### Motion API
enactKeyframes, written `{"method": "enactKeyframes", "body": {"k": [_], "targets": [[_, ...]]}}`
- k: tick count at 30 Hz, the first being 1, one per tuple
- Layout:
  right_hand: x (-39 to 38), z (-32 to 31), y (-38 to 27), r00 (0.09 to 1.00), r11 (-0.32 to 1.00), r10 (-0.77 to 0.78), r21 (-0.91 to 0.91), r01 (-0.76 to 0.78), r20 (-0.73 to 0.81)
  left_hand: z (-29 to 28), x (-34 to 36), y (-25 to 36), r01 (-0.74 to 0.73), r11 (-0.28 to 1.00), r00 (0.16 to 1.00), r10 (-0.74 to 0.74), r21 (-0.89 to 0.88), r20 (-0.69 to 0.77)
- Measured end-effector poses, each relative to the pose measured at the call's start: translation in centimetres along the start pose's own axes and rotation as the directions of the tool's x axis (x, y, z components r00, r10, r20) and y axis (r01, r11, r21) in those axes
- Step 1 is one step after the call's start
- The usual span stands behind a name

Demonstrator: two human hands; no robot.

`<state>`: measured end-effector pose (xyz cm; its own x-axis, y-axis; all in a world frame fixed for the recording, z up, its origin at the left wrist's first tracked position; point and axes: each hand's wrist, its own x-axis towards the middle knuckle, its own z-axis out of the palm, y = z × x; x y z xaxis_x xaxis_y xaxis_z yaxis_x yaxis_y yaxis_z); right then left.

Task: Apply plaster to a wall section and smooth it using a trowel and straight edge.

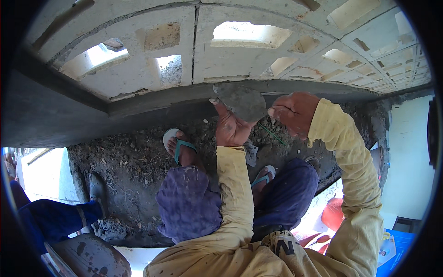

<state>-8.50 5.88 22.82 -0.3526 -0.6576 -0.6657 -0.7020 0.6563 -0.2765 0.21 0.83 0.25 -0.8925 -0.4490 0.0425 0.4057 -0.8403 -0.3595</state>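
Observation:
My left hand (pixel 230 128), palm turned up with the thumb raised, holds a flat, rounded grey piece (pixel 241 101) coated in wet-looking mortar, its fingers hidden beneath. This piece reaches up to the grey plastered ledge (pixel 170 95) under a wall of pale pierced blocks (pixel 240 62). Just right of the piece, my right hand (pixel 293 115) is closed, fingertips near its edge; what those fingers hold, if anything, I cannot make out. Below are my sandalled feet on dark dirt (pixel 131 180) with rubble.
Another person's blue trouser leg (pixel 60 211) and dark boot (pixel 98 194) are at left, above a stained grey container (pixel 92 256). A pale panel (pixel 406 157) stands at right, with a red object (pixel 332 212) and a blue printed item (pixel 394 249) at lower right.

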Motion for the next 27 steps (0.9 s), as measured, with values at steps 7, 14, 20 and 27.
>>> {"method": "enactKeyframes", "body": {"k": [7, 14, 20, 27], "targets": [[-2.6, -1.7, 8.1, 0.968, 0.943, 0.251, 0.219, -0.249, 0.018, 0.0, 0.4, 0.3, 0.049, 0.992, 0.996, -0.04, 0.114, -0.077], [-4.0, -2.4, 15.8, 0.929, 0.861, 0.37, 0.383, -0.334, -0.024, 0.7, 0.8, 0.2, 0.12, 0.992, 0.991, -0.118, 0.037, -0.058], [-4.2, -2.4, 21.1, 0.912, 0.806, 0.41, 0.479, -0.348, -0.028, 0.8, 1.0, -0.1, 0.005, 1.0, 0.989, -0.004, 0.008, -0.148], [-6.6, -2.3, 27.9, 0.887, 0.704, 0.455, 0.642, -0.305, -0.078, 1.3, 1.0, -0.2, 0.012, 0.999, 0.982, -0.018, -0.033, -0.187]]}}
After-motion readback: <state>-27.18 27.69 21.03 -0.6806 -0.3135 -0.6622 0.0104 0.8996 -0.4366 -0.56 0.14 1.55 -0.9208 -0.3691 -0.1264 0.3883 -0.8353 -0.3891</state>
